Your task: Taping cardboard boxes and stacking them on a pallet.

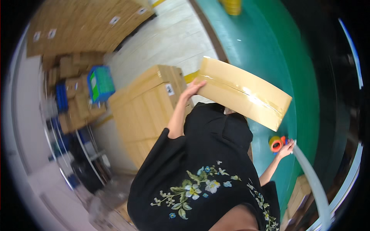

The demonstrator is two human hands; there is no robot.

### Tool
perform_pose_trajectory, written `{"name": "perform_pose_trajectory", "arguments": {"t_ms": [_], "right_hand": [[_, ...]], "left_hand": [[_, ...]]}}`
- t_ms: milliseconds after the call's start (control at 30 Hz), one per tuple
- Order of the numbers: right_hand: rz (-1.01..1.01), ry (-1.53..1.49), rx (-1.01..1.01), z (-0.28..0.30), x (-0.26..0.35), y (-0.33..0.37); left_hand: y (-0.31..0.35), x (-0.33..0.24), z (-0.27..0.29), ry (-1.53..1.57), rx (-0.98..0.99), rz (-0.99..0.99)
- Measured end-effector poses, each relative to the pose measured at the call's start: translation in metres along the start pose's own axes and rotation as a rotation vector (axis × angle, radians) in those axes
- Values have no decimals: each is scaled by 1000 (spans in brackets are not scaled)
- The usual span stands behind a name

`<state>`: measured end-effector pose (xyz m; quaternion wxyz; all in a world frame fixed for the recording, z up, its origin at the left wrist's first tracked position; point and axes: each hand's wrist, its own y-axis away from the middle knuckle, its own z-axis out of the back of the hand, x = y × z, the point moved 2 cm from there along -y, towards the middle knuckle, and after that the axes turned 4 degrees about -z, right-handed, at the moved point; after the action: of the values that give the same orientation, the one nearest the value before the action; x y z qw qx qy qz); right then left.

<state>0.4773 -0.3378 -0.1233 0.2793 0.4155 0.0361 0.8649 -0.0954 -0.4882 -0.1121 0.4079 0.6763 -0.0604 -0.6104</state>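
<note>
My left hand (194, 88) is closed on the left end of a long brown cardboard box (241, 90), fingers at its edge. Clear shiny tape runs along the seam of the box's upper face. The box is tilted over the green table, its right end nearer me. Lower right, my right hand (285, 150) is closed at a tape dispenser (284, 139) with red and blue parts. A roll of yellowish tape with an orange-red core (275, 144) sits on its left side. The fingers are small and partly hidden here.
A green-topped table (266, 50) runs along the right, with a stack of yellow tape rolls (232, 7) at its far end. A large carton (144, 111) stands at my left. Beyond are piled cartons (79, 100), a blue-green crate (101, 84) and a shelf rack (90, 150). A pale strip (314, 181) curves at right.
</note>
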Motion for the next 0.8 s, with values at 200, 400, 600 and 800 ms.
{"name": "perform_pose_trajectory", "arguments": {"t_ms": [200,400,600,800], "right_hand": [[70,-71,350,-104,94,24],[77,-22,686,-113,173,-15],[650,444,693,-164,246,46],[668,711,803,-191,257,204]], "left_hand": [[63,32,-21,284,-122,-59],[84,67,-40,389,-291,-38],[109,124,-27,413,-516,184],[198,200,38,506,-762,467]]}}
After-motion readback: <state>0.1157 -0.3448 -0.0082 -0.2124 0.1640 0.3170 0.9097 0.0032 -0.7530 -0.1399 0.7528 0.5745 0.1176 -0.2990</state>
